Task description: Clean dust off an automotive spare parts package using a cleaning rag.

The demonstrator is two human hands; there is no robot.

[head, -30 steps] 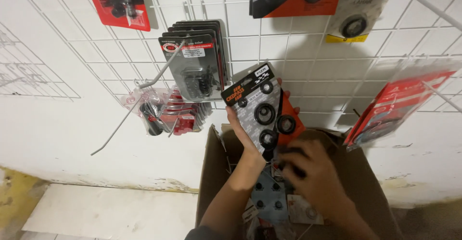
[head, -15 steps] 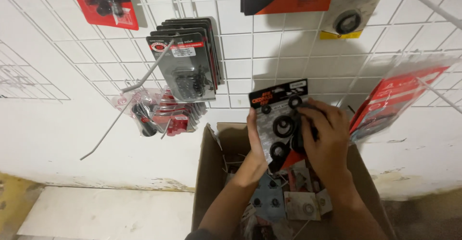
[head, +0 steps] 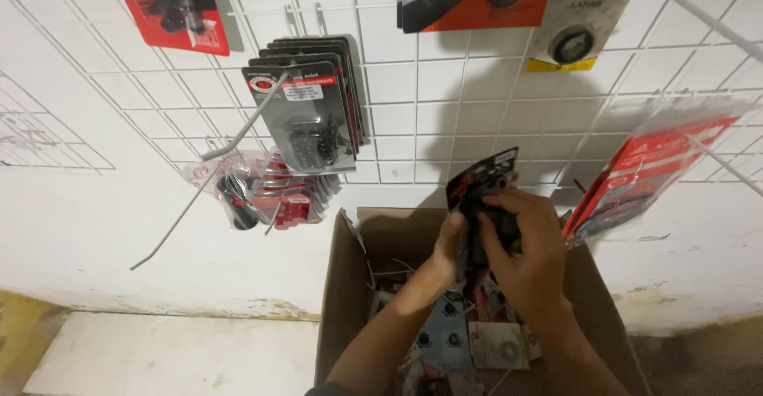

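Observation:
Both hands hold one blister pack (head: pixel 478 175), a black and red card with dark rubber rings on it, above an open cardboard box (head: pixel 350 285). My left hand (head: pixel 447 245) grips its lower left edge from behind. My right hand (head: pixel 524 241) covers most of the front, fingers curled over the card. Only the pack's upper corner shows above the fingers. Inside the box lie several more carded parts (head: pixel 469 340).
A white wire grid (head: pixel 413 86) on the wall carries hanging packs: grey-black cards (head: pixel 306 114), bagged red parts (head: pixel 266 193), red packs at the right (head: pixel 648 169) and more along the top. Bare wire hooks (head: pixel 230 146) stick out toward me. A pale ledge (head: pixel 159 356) runs below.
The pack has tilted and dropped slightly toward the box. My right hand has closed further over its front, hiding most of the rings seen before.

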